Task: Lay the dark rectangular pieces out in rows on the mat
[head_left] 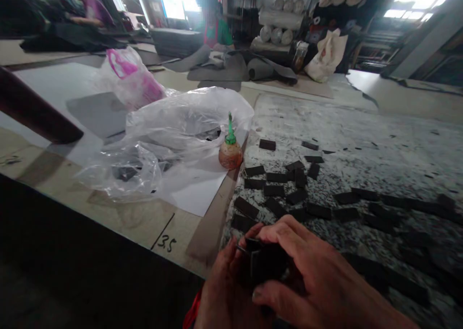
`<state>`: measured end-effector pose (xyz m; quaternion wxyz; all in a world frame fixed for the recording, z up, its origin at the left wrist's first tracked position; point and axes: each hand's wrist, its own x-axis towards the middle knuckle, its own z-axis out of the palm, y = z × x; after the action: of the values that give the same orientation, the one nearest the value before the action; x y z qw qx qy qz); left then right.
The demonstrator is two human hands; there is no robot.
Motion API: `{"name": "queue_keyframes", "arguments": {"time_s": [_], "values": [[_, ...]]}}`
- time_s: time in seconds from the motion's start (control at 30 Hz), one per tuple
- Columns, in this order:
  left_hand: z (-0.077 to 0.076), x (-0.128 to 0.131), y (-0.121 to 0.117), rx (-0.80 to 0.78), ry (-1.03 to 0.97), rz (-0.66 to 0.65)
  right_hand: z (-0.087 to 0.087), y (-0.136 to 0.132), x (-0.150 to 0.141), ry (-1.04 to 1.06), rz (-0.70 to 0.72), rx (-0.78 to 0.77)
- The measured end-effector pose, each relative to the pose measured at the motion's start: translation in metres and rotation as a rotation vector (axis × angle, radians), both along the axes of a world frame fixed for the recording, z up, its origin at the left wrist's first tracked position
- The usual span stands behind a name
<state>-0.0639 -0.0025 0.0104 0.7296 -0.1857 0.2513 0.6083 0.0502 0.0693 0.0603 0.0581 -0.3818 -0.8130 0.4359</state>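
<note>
My left hand (226, 288) and my right hand (313, 266) close together around some small black flat pieces (269, 261) at the table's near edge. The left fingers cup them from the left and below. From the right, my right fingers wrap over the top, the thumb in front. Between the hands the pieces' upper edges show, one standing slightly apart; their lower part is hidden. Just beyond, loose black rectangles (274, 191) of similar look lie scattered on the stained work surface (361, 131).
A round orange bottle (230, 155) with a green spout stands beyond my hands. Left of it lies a clear plastic bag (188, 112) with dark pieces inside. A dark red tube (39, 109) reaches in from the left. Two people (217, 32) are across the table, near grey sheets (224, 68).
</note>
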Motion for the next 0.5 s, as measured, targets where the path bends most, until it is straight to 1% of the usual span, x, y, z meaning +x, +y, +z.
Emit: {"name": "queue_keyframes", "arguments": {"time_s": [0.1, 0.13, 0.2, 0.27, 0.3, 0.4, 0.5], "values": [[-0.005, -0.008, -0.003, -0.019, -0.071, 0.019, -0.001, 0.005, 0.000, 0.148, 0.028, 0.034], [-0.006, -0.010, -0.004, -0.027, -0.063, 0.021, -0.003, 0.008, -0.001, 0.194, 0.004, 0.064], [-0.006, -0.014, -0.005, -0.050, -0.007, 0.004, -0.010, 0.017, -0.005, 0.227, -0.091, 0.177], [-0.003, -0.017, -0.006, -0.098, 0.062, -0.019, -0.019, 0.025, -0.014, 0.126, -0.166, 0.294], [0.000, -0.018, -0.006, -0.134, 0.087, -0.027, -0.023, 0.029, -0.020, 0.043, -0.164, 0.330], [0.006, -0.021, -0.006, -0.239, 0.121, -0.006, -0.031, 0.033, -0.035, -0.176, -0.079, 0.325], [0.009, -0.023, -0.007, -0.250, 0.124, 0.003, -0.032, 0.034, -0.043, -0.281, -0.040, 0.301]]}}
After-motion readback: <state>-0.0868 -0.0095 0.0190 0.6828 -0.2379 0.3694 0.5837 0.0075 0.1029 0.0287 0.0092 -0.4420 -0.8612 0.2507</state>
